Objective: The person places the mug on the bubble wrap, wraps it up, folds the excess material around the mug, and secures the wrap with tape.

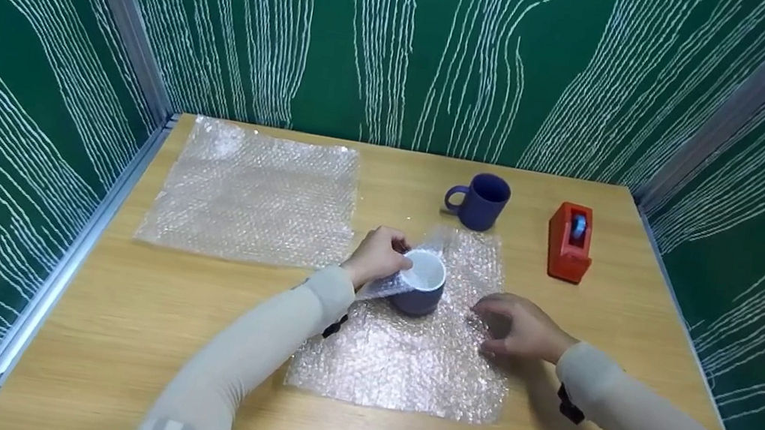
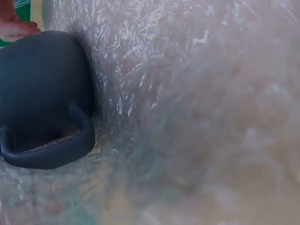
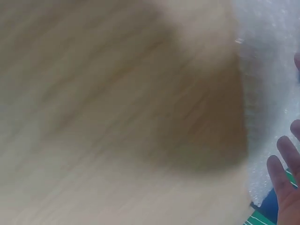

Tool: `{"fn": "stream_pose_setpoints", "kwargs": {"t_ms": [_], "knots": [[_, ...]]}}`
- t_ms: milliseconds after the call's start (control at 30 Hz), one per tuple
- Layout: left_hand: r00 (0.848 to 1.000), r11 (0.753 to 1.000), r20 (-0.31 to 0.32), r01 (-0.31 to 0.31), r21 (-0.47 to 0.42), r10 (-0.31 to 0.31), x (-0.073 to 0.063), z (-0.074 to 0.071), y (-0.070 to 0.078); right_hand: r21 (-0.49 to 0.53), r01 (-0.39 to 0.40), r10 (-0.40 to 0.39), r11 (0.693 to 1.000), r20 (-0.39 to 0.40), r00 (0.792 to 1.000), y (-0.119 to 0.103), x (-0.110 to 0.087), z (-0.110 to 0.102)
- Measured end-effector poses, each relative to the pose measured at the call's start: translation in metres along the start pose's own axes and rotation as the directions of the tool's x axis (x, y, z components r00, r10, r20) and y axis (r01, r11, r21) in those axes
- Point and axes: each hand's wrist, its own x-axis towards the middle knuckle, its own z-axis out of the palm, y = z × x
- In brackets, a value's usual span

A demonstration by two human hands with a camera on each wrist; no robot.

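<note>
A dark blue-grey mug (image 1: pixel 418 292) with a white inside stands upright on a sheet of bubble wrap (image 1: pixel 397 369). My left hand (image 1: pixel 380 256) is at the mug's left rim and pinches a lifted flap of that sheet against its side. The left wrist view shows the mug's handle (image 2: pixel 51 152) close up, with the clear film filling much of that view. To the right of the mug, my right hand (image 1: pixel 521 328) hovers by the sheet's right edge, holding nothing. Its spread fingers (image 3: pixel 279 176) show at the right border of the right wrist view.
A second bubble wrap sheet (image 1: pixel 256 196) lies flat at the back left. Behind the working sheet stands a dark blue mug (image 1: pixel 484 204), handle to the left. A red tape dispenser (image 1: pixel 569 247) sits at the back right. Green walls (image 1: pixel 393 42) with white lines enclose the wooden table (image 1: pixel 130 329).
</note>
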Motion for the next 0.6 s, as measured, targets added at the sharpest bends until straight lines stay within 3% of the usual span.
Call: {"fn": "stream_pose_setpoints", "kwargs": {"t_ms": [133, 400, 600], "knots": [[1.0, 1.0, -0.012, 0.016, 0.018, -0.016, -0.001, 0.001, 0.001, -0.062, 0.04, -0.038, 0.997, 0.035, 0.999, 0.004, -0.008, 0.004], [0.999, 0.999, -0.028, 0.029, 0.043, -0.028, -0.002, 0.002, 0.003, -0.104, 0.163, -0.161, 0.981, 0.028, 0.987, 0.005, -0.017, 0.005], [0.999, 0.999, -0.026, 0.039, 0.032, -0.038, -0.003, 0.002, 0.002, -0.132, 0.157, -0.144, 0.979, 0.104, 0.984, 0.005, -0.022, 0.002]]}}
